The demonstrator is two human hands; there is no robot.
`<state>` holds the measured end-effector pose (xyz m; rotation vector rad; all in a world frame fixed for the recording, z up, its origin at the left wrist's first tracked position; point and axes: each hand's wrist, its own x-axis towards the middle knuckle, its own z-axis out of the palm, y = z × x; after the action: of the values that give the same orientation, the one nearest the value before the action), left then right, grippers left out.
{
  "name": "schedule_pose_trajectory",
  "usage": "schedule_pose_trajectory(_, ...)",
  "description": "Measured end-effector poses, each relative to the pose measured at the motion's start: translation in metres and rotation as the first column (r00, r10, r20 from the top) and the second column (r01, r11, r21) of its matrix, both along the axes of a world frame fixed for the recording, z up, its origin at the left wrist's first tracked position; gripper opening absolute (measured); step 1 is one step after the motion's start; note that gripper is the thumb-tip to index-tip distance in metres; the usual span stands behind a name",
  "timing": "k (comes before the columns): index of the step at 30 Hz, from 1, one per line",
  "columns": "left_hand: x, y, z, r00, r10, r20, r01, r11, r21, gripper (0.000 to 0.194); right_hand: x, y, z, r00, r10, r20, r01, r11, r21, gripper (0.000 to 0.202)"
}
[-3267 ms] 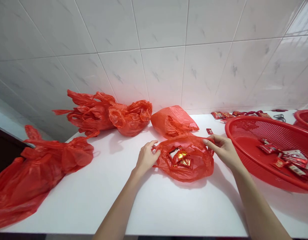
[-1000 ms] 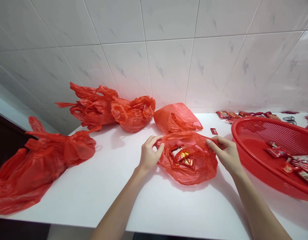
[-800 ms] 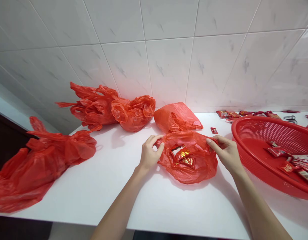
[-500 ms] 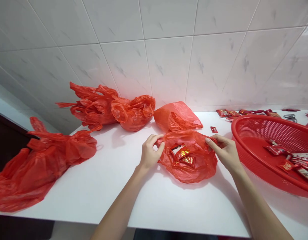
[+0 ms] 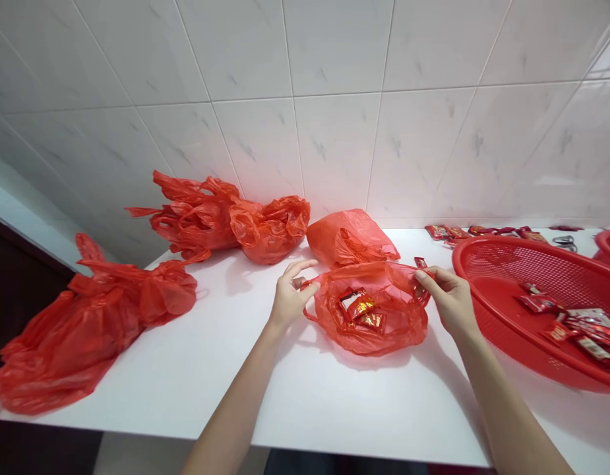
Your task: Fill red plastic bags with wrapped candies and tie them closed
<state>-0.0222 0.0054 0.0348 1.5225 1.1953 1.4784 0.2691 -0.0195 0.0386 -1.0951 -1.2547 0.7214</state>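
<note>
A red plastic bag (image 5: 378, 346) lies with its mouth spread wide on the white table. Inside it are several small red and gold snack packets (image 5: 360, 305). My left hand (image 5: 291, 293) grips the bag's left edge near a handle loop, its index finger lifted off the plastic. At the opposite side, my right hand (image 5: 448, 297) pinches the right edge between thumb and fingers. Just beyond that hand lies one small red packet (image 5: 420, 262).
On the right stands a large red plastic basket (image 5: 483, 323) holding loose packets (image 5: 581, 326). More packets (image 5: 448, 232) and scissors (image 5: 564, 243) lie along the tiled wall. Filled red bags (image 5: 272, 231) and a flatter one (image 5: 351, 234) stand behind; another bag (image 5: 97, 316) rests at left.
My left index finger has lifted away from the thumb, and a handle loop now shows at the bag's left edge. My right hand still holds its side. The view has shifted slightly.
</note>
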Motion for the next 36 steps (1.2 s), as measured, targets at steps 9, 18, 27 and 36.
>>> schedule_pose_trajectory(9,-0.017,-0.011,0.078,0.931,-0.147,0.334,0.140,0.989,0.046,0.029,0.002,0.007,0.058,0.971,-0.184,0.156,0.146,0.963,0.227,0.033)
schedule_pose_trajectory(18,-0.021,-0.021,0.147,0.942,-0.263,0.210,0.177,0.917,0.357,0.018,-0.018,0.003,0.130,0.984,-0.181,-0.011,0.168,0.891,0.423,0.022)
schedule_pose_trajectory(27,0.019,-0.034,0.165,0.957,-0.268,-0.110,0.289,0.878,0.381,0.032,-0.065,-0.001,0.147,0.976,-0.029,0.215,-0.068,0.901,0.429,0.031)
schedule_pose_trajectory(36,0.051,-0.043,0.172,0.940,-0.195,-0.280,0.299,0.864,0.404,0.041,-0.089,-0.012,0.156,0.962,0.185,0.203,-0.238,0.930,0.279,0.037)
